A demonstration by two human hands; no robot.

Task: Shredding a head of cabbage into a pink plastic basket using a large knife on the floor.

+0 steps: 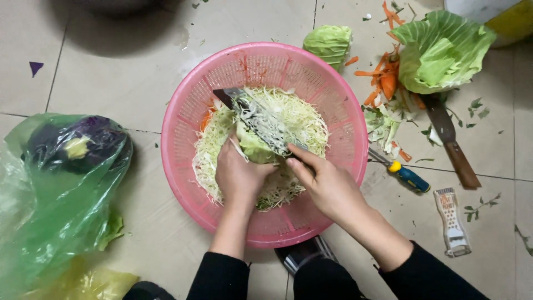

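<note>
A pink plastic basket (189, 116) sits on the tiled floor with a heap of shredded cabbage (300, 119) in it. My left hand (239, 175) grips a pale green cabbage chunk (252, 149) over the shreds. My right hand (325, 183) holds the handle end of a dark knife (255, 119), whose blade lies diagonally across the cabbage chunk, tip pointing to the upper left and coated with shreds.
To the right lie cabbage leaves (441, 50), carrot peelings (386, 80), a wood-handled knife (452, 144), a blue-and-yellow peeler (405, 175) and a small grater (452, 222). Another cabbage piece (328, 43) lies behind the basket. A green bag with eggplants (66, 166) sits left.
</note>
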